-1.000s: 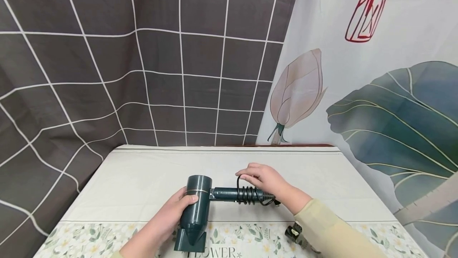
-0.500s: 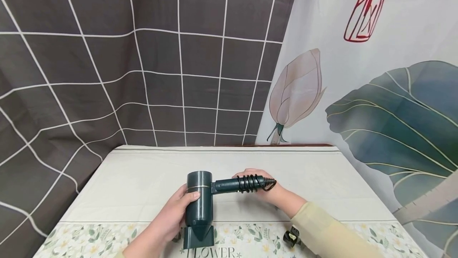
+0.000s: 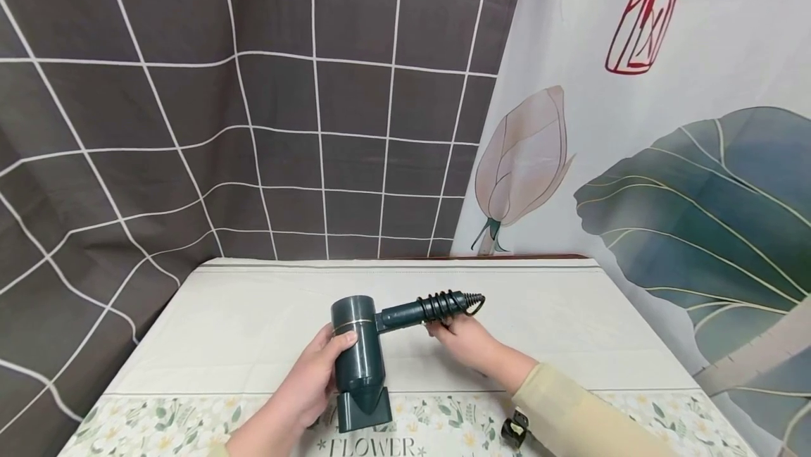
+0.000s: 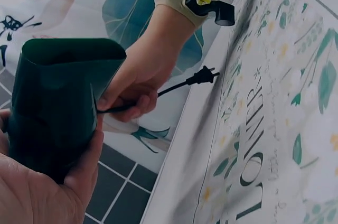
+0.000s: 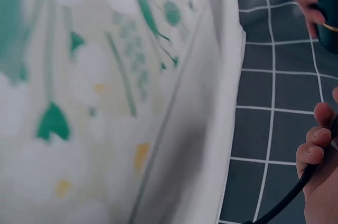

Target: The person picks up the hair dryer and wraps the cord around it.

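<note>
A dark green hair dryer (image 3: 360, 351) is held over the table, its handle slanting up to the right. My left hand (image 3: 313, 372) grips the barrel, thumb across the front. The flat nozzle (image 3: 364, 411) points down toward me; it fills much of the left wrist view. Several turns of black cord (image 3: 437, 305) are wound round the handle. My right hand (image 3: 472, 344) is just below the handle, curled fingers holding the cord's free end. In the left wrist view, the two-pin plug (image 4: 203, 76) sticks out past those fingers.
A white tablecloth (image 3: 570, 316) with a floral front band and printed lettering covers the table. Behind it hang a dark grid-patterned curtain (image 3: 355, 98) and a white curtain with lotus prints (image 3: 526, 161). A black camera mount (image 3: 514, 429) sits at my right wrist.
My right hand has gone from above the handle, round behind it, to below it, taking the cord along. The dryer's handle end has tilted up and the nozzle has swung slightly right.
</note>
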A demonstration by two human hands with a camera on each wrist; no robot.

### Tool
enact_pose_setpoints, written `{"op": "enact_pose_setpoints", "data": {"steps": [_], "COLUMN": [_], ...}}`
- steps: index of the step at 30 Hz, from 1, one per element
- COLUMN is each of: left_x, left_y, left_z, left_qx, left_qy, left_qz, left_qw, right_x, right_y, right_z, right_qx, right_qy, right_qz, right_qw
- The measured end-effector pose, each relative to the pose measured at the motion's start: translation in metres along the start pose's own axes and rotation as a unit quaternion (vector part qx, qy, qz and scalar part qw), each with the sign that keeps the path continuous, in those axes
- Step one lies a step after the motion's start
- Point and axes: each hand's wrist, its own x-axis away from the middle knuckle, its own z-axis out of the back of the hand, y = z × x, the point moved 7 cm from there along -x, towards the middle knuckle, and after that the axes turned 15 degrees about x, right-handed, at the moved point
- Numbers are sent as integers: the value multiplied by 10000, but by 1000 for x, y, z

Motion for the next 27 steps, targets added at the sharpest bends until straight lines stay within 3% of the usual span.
{"op": "enact_pose_setpoints", "data": {"steps": [2, 5, 14, 27], "left_x": [-1, -2, -9, -10], "left_y": [0, 1, 7, 10], "left_z": [-1, -3, 4, 12], "left_qx": [87, 205, 398, 122], "left_qy": [56, 126, 737, 864], "left_qz": [-39, -137, -499, -563], "left_qw": [9999, 9996, 9952, 9946], "right_x": [-3, -5, 3, 5], "right_y": [5, 1, -13, -20], "right_z": [-6, -10, -15, 0], "right_qx": [-892, -1088, -979, -226], "right_qy": [-249, -428, -878, -536], "right_qz": [-597, -628, -642, -389], "right_qw": [9939, 9912, 9892, 9975]}}
